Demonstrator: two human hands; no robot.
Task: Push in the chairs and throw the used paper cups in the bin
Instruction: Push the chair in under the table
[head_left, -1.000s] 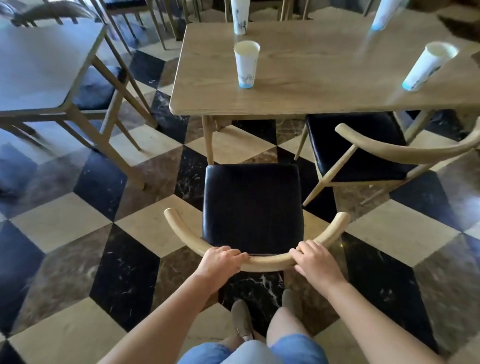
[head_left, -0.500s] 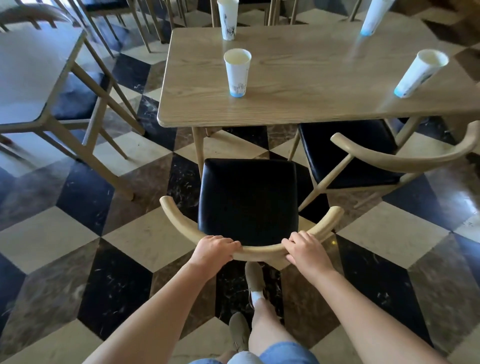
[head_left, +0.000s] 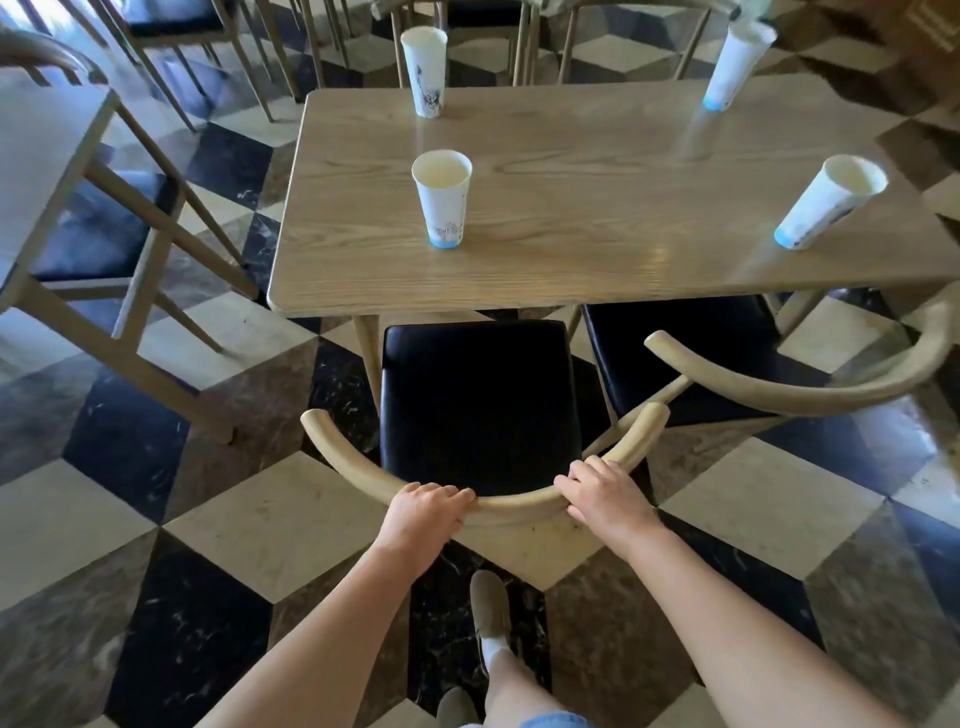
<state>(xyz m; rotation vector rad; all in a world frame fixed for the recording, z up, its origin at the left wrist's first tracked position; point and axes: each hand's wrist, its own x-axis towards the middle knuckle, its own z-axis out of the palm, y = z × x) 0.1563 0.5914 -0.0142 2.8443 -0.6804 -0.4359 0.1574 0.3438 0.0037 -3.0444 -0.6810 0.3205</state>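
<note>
A wooden chair with a black seat (head_left: 478, 405) stands right in front of me, its front edge at the table's near edge. My left hand (head_left: 423, 512) and my right hand (head_left: 605, 493) both grip its curved backrest (head_left: 514, 501). On the wooden table (head_left: 597, 208) stand several white paper cups with blue bases: one near the front left (head_left: 442, 205), one at the far left (head_left: 426, 70), one at the far right (head_left: 735, 65) and one at the front right (head_left: 826, 210).
A second black-seated chair (head_left: 685, 353) stands to the right, turned at an angle, partly under the table. Another table and chairs (head_left: 57, 171) are on the left, more chairs behind the table. The floor is checkered tile. No bin is in view.
With both hands on its backrest, the chair has slid forward to the table's edge. I have stepped forward and the table is nearer.
</note>
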